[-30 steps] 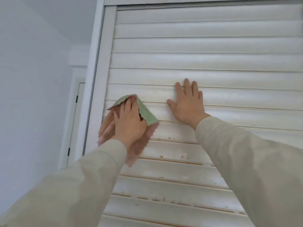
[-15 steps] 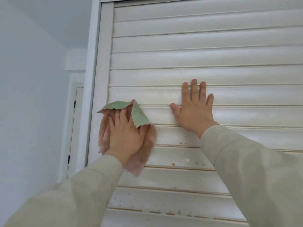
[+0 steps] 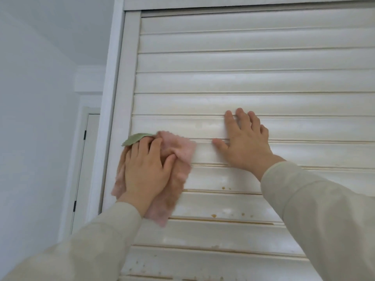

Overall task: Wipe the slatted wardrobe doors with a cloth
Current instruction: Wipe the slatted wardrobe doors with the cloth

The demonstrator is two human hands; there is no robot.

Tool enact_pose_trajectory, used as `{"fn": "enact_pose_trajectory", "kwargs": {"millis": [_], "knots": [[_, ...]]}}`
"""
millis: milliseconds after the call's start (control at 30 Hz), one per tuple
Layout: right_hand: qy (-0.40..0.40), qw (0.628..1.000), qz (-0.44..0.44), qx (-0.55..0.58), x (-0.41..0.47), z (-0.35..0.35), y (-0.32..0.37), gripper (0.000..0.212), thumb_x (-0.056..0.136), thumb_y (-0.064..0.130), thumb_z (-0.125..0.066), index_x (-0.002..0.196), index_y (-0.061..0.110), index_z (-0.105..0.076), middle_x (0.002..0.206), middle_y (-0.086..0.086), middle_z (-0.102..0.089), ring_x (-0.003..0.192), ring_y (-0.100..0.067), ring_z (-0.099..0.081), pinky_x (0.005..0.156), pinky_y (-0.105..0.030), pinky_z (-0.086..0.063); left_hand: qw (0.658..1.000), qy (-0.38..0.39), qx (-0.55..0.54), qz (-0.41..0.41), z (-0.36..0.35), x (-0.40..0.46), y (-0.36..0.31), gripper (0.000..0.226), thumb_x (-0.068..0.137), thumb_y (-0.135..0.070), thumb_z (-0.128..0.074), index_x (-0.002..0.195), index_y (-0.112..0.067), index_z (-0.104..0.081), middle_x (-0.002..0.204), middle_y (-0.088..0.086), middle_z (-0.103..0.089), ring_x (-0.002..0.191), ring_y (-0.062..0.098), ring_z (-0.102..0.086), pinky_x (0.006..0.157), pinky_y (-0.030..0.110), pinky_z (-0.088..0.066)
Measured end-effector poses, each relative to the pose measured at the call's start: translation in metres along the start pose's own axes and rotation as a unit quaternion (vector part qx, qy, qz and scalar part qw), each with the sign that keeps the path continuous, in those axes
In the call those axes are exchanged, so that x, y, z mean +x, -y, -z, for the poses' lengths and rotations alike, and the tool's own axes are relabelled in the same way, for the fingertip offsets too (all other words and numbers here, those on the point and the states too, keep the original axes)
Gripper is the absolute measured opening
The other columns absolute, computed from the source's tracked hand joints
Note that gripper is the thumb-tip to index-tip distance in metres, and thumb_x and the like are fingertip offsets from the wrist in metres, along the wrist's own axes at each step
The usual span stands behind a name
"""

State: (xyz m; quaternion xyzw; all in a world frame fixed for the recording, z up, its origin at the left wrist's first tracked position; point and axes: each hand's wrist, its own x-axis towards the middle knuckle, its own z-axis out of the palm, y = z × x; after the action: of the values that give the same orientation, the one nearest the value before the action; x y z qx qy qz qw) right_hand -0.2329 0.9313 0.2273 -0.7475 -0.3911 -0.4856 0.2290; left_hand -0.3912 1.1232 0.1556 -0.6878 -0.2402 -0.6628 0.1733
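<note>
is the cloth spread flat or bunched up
Bunched up. The cloth is creased under the left hand, with a green corner flipped over at the top and pink edges sticking out unevenly.

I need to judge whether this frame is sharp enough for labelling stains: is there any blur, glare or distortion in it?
Head view: light is soft and even, with only a mild sheen on the slatted wardrobe door and no hard shadows; the cloth under the left hand has a motion-smeared lower edge; the right hand is fairly sharp; the brown spots stay legible; the wide lens bows the door frame.
</note>
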Motion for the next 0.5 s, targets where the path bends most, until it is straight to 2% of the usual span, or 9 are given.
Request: {"fn": "enact_pose_trajectory", "kwargs": {"millis": [67,200,300,367,433,500], "knots": [[0.003,1.000,0.015,-0.004,0.003,0.006,-0.004,0.081,0.090,0.067,-0.040,0.155,0.030,-0.008,0.161,-0.001,-0.004,0.146,-0.029,-0.002,0.113,-0.050,-0.016,1.000,0.005,0.013,-0.009,0.000,0.003,-0.022,0.048,0.089,-0.054,-0.049,0.126,-0.023,-0.054,0.122,0.003,-0.054,0.112,0.028,-0.050,0.098,0.046,-0.039],[0.009,0.999,0.045,-0.001,0.008,0.016,-0.013,0.077,0.088,0.061,-0.046,0.153,0.031,-0.016,0.157,-0.001,-0.015,0.138,-0.027,-0.013,0.106,-0.048,-0.024,0.996,0.027,0.019,-0.086,-0.003,0.003,-0.073,0.051,0.089,-0.058,-0.047,0.126,-0.025,-0.055,0.123,0.000,-0.054,0.111,0.026,-0.049,0.098,0.047,-0.040],[0.015,0.997,0.073,-0.015,0.009,0.022,-0.021,0.074,0.091,0.059,-0.044,0.154,0.032,-0.015,0.157,0.000,-0.015,0.137,-0.027,-0.015,0.106,-0.047,-0.024,0.994,0.028,0.016,-0.107,-0.002,0.011,-0.066,0.049,0.089,-0.058,-0.048,0.123,-0.025,-0.058,0.123,0.000,-0.055,0.111,0.026,-0.051,0.099,0.046,-0.041],[0.024,0.994,0.103,-0.032,0.008,0.026,-0.031,0.073,0.093,0.058,-0.042,0.155,0.033,-0.012,0.158,0.000,-0.012,0.138,-0.028,-0.015,0.107,-0.047,-0.024,0.999,0.010,0.034,-0.037,0.000,0.013,-0.053,0.045,0.089,-0.054,-0.050,0.119,-0.022,-0.059,0.122,0.003,-0.055,0.112,0.028,-0.052,0.100,0.047,-0.041],[0.028,0.992,0.114,-0.039,0.008,0.027,-0.037,0.072,0.094,0.057,-0.041,0.155,0.033,-0.009,0.159,0.000,-0.011,0.138,-0.029,-0.015,0.107,-0.048,-0.024,0.996,0.000,0.034,0.086,0.000,0.015,-0.042,0.044,0.090,-0.051,-0.044,0.115,-0.017,-0.057,0.122,0.008,-0.055,0.112,0.033,-0.051,0.096,0.048,-0.042],[0.024,0.992,0.115,-0.037,0.008,0.025,-0.035,0.072,0.094,0.055,-0.041,0.155,0.033,-0.009,0.159,-0.001,-0.011,0.138,-0.029,-0.015,0.107,-0.049,-0.023,0.989,0.005,0.035,0.145,-0.002,0.021,-0.043,0.050,0.090,-0.049,-0.039,0.122,-0.014,-0.053,0.125,0.010,-0.054,0.114,0.035,-0.050,0.094,0.049,-0.041]]}}
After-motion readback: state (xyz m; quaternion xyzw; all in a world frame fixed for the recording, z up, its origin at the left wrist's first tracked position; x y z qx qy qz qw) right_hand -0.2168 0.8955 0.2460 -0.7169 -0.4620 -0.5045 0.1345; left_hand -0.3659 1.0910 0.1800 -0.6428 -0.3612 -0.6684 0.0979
